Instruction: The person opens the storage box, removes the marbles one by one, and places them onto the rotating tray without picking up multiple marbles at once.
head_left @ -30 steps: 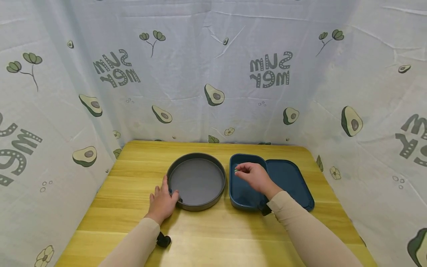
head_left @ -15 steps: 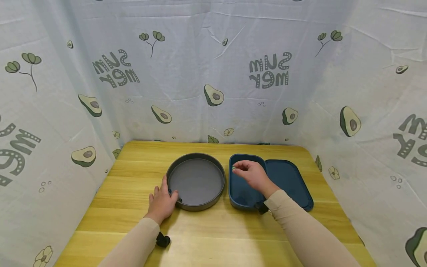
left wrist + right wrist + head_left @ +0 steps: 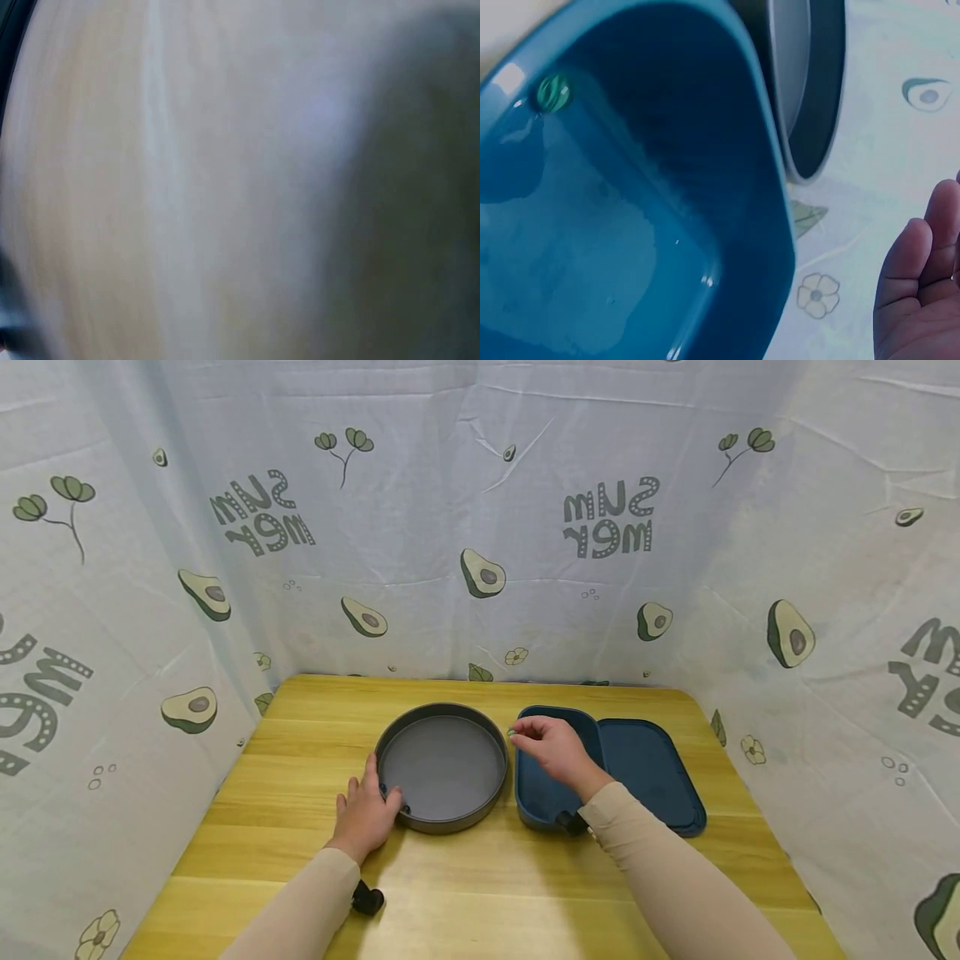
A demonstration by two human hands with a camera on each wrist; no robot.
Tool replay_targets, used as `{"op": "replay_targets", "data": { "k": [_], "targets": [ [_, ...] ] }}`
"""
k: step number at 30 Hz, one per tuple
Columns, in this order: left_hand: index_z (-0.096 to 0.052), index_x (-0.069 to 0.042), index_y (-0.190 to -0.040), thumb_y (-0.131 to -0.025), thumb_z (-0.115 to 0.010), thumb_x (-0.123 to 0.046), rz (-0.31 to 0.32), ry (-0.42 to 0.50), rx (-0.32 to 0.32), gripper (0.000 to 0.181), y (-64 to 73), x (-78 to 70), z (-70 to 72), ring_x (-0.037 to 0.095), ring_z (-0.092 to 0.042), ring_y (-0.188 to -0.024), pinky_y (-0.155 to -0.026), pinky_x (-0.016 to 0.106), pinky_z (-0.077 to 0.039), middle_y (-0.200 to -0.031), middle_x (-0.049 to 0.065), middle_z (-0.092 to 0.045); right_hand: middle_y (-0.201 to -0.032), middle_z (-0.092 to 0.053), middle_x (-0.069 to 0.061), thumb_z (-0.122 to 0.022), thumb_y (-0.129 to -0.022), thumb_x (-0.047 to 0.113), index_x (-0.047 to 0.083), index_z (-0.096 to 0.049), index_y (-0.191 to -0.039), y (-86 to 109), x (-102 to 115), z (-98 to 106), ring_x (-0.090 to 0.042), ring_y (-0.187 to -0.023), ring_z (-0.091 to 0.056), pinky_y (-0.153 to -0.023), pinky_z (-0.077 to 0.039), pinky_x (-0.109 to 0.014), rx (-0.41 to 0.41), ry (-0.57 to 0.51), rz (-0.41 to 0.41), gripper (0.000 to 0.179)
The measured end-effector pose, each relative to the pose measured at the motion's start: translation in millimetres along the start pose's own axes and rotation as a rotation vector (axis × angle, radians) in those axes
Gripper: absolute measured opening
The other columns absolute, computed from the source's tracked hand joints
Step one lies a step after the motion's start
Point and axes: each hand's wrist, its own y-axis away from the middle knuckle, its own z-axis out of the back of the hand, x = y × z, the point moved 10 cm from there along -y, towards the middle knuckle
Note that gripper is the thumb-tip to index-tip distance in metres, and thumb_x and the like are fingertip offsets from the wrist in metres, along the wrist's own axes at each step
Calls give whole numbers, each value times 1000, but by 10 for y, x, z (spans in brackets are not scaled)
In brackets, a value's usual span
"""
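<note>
My right hand point(image 3: 558, 750) pinches a small greenish marble point(image 3: 512, 732) between thumb and fingertips, over the left rim of a deep blue rectangular container point(image 3: 551, 793). In the right wrist view several fingers point(image 3: 907, 259) show at the right edge; the pinched marble is out of sight there. Another green marble point(image 3: 553, 92) lies in a corner of the container, whose floor looks wet and shiny. My left hand point(image 3: 365, 814) rests with spread fingers at the near left rim of a round grey pan point(image 3: 442, 768), which holds nothing visible. The left wrist view is blurred.
A flat blue lid point(image 3: 648, 772) lies right of the container, against it. Pan and container stand side by side with a narrow gap on a wooden table point(image 3: 480, 893). White printed curtains point(image 3: 420, 635) surround the table at the back and both sides.
My right hand has moved left with the marble, from over the inside of the container to its left rim, towards the pan. My left hand and the pan have stayed put.
</note>
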Motion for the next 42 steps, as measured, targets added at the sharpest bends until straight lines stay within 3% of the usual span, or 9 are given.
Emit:
{"op": "replay_targets", "data": {
  "k": [11, 18, 28, 42],
  "targets": [
    [4, -14, -171, -108, -48, -43, 19, -7, 31, 86, -2, 24, -33, 55, -10, -160, -125, 75, 0, -170, 28, -30, -110, -76, -9, -73, -101, 20, 6, -77, -119, -49, 115, -137, -23, -101, -68, -90, -58, -40, 5, -56, 3, 23],
    [1, -13, -171, -108, -48, -41, 12, 15, 8, 85, 4, 6, -8, 55, -11, -159, -125, 75, -1, -170, 26, -31, -109, -76, -10, -73, -100, 19, 6, -77, -117, -83, 157, -232, -21, -98, -67, -85, -58, -35, 13, -85, 23, 21],
    [4, -13, -171, -109, -48, -43, 16, -2, 33, 86, 14, -1, -14, 55, -9, -160, -125, 75, 0, -170, 26, -29, -107, -77, -7, -74, -99, 19, 7, -78, -116, -141, 253, -400, -18, -91, -64, -78, -54, -30, 23, -98, 14, 21],
    [3, -14, -171, -108, -49, -44, 12, -1, 7, 87, -10, 47, -42, 55, -12, -159, -125, 76, -2, -170, 26, -31, -105, -76, -5, -74, -99, 17, 8, -78, -113, -149, 390, -611, -15, -89, -63, -79, -54, -30, 61, -120, 42, 17]
  ]
}}
